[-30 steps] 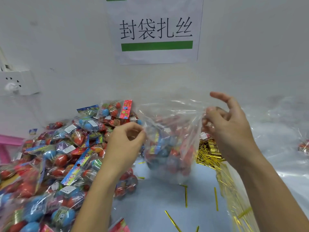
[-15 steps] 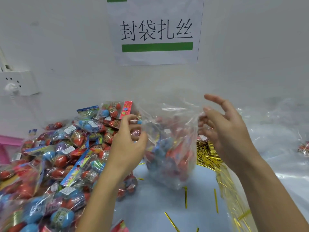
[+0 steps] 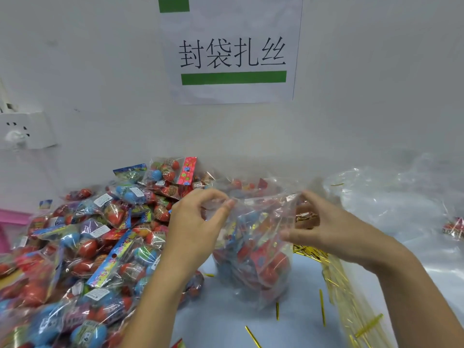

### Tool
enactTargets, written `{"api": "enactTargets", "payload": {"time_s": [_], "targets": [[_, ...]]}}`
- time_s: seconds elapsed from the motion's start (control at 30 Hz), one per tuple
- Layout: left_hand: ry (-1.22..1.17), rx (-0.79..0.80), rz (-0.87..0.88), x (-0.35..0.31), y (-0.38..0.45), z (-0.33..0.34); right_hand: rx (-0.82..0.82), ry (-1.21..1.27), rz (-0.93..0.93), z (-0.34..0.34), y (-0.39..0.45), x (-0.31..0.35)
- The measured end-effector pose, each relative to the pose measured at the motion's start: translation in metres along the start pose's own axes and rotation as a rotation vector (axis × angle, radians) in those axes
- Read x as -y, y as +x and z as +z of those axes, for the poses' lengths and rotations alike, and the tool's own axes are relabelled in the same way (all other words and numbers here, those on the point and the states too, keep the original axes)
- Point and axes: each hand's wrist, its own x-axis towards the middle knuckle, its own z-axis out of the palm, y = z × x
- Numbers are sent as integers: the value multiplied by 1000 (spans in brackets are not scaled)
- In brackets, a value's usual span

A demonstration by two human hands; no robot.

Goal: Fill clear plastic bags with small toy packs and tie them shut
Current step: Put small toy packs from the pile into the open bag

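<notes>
A clear plastic bag (image 3: 253, 257) stuffed with red and blue toy packs stands on the light blue table in the middle. My left hand (image 3: 198, 227) pinches the bag's open rim on the left between thumb and fingers. My right hand (image 3: 326, 229) grips the rim on the right, fingers curled over the plastic. The bag's mouth is stretched open between both hands. A big heap of loose toy packs (image 3: 82, 249) fills the left side.
Gold twist ties (image 3: 351, 297) lie in a pile and scattered at the right and front. Empty clear bags (image 3: 401, 202) are heaped at the back right. A paper sign (image 3: 232, 51) hangs on the wall; a socket (image 3: 22, 131) is at left.
Both hands have shifted along the bag's rim and lowered, drawing its mouth wider. The bag has settled lower on the table.
</notes>
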Motion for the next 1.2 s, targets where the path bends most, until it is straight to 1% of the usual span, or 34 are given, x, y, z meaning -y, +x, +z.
{"api": "enactTargets", "payload": {"time_s": [0.03, 0.07, 0.13, 0.27, 0.33, 0.4, 0.47, 0.5, 0.57, 0.6, 0.63, 0.67, 0.77, 0.83, 0.9, 0.97, 1.0, 1.1, 1.13, 1.2], "targets": [[5, -11, 4, -1, 0, 0, 30, -39, 17, 2, 0, 0], [4, -18, 10, -3, 0, 0, 15, -70, 28, 6, 1, 1], [0, -30, 38, -7, -1, -1, -72, -103, 33, 13, 7, 2], [-11, -30, 81, -15, -1, 0, -189, -151, -40, 20, 16, 0], [-8, 10, 57, -14, -1, -1, -195, -151, -97, 20, 17, -1], [30, 93, -1, -11, -2, -2, -182, -146, -130, 22, 17, -4], [41, 126, -31, -10, -3, -2, -239, -118, -157, 23, 18, -5], [20, 90, -19, -11, -2, -2, -298, -87, -191, 22, 19, -5], [-52, -73, 53, -15, 1, -5, -419, 55, -266, 22, 22, -3], [-90, -147, 87, -17, 2, -6, -464, 130, -280, 23, 22, -1], [-117, -182, 103, -19, 3, -7, -487, 180, -274, 24, 22, 1], [-128, -182, 105, -21, 2, -7, -493, 200, -261, 26, 23, 1], [-127, -104, 89, -25, -1, -6, -453, 157, -246, 28, 24, -1], [-157, -122, 77, -23, 0, -6, -459, 223, -256, 27, 24, 0], [-226, -129, 16, -20, 0, -6, -437, 218, -242, 28, 25, 0], [-268, -103, -38, -19, -1, -7, -380, 169, -214, 31, 23, -1], [-288, -100, -46, -19, -1, -9, -357, 198, -209, 31, 22, -1], [-408, -105, -46, -16, 2, -17, -328, 421, -210, 23, 20, 2], [-447, -72, -53, -13, 3, -20, -318, 459, -215, 21, 19, 3], [-526, 55, -76, -4, 3, -24, -272, 472, -203, 20, 17, 3]]}}
